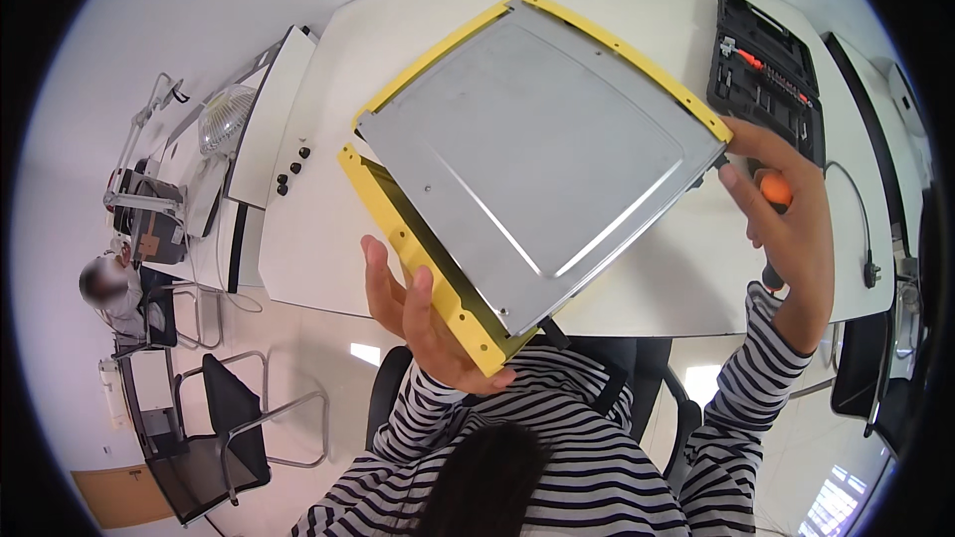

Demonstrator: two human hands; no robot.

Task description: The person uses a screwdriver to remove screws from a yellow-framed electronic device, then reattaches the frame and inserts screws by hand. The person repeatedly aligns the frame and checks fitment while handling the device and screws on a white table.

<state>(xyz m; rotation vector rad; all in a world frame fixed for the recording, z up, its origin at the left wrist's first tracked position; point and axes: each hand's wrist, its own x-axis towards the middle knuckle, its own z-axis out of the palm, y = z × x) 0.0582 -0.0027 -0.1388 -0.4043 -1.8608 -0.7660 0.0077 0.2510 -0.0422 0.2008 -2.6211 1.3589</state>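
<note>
A boxy metal case (537,149) with a flat grey sheet-metal face and bright yellow side panels is held tilted above the white table. Its lower left yellow panel (413,249) stands apart from the grey sheet along a dark gap. My left hand (428,328) supports the near left corner, fingers against the outside of that yellow panel. At the right corner, my right hand (791,214) grips the case between thumb and fingers. An orange and black tool handle (775,189) shows behind my right hand; most of it is hidden, and whether I touch it is unclear.
An open black tool case (766,80) with orange-handled tools lies at the far right. Several small black round pieces (295,168) sit at the table's left. A black cable (863,219) lies on the right. Chairs (234,418) and a seated person (124,303) are at left.
</note>
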